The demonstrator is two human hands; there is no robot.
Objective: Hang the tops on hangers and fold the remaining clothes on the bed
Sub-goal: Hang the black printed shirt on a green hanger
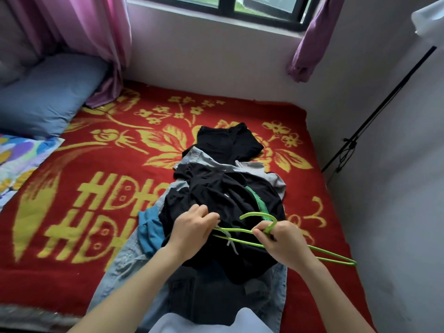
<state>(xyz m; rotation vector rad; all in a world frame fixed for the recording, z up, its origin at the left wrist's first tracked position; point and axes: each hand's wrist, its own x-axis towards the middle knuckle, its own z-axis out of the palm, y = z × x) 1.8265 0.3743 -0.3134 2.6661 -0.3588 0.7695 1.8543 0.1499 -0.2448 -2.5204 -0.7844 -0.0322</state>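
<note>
The head view looks down on a bed (pixel 72 212) covered by a red blanket (pixel 240 111) woven with yellow flowers and leaves. It also carries large yellow block signs (pixel 115 222) that look like lettering but cannot be read as a word. The bed fits into a corner of pale walls (pixel 204 56), under a dark-framed window (pixel 230 6). A pink curtain (pixel 84 32) hangs at the left and a knotted purple curtain (pixel 314 39) at the right. A blue pillow (pixel 48 92) lies at the far left of the bed, with a bright flowered cloth (pixel 19 159) just in front of it. A thin black pole (pixel 379 109) leans along the right wall. The clothes lie heaped in a line down the middle of the bed: a folded black garment (pixel 228 143) farthest off, then a grey garment (pixel 274 181). On top lies a crumpled black top (pixel 216 200) with a green print, and a blue garment (pixel 149 227) shows at its left edge. Pale denim jeans (pixel 125 260) are spread beneath the heap. A green hanger (pixel 300 248) lies across the black top, its hook pointing away and its right end jutting past the pile. The left hand (pixel 192 229) has its fingers curled on the hanger's left end. The right hand (pixel 281 241) pinches the hanger at the base of the hook.
</note>
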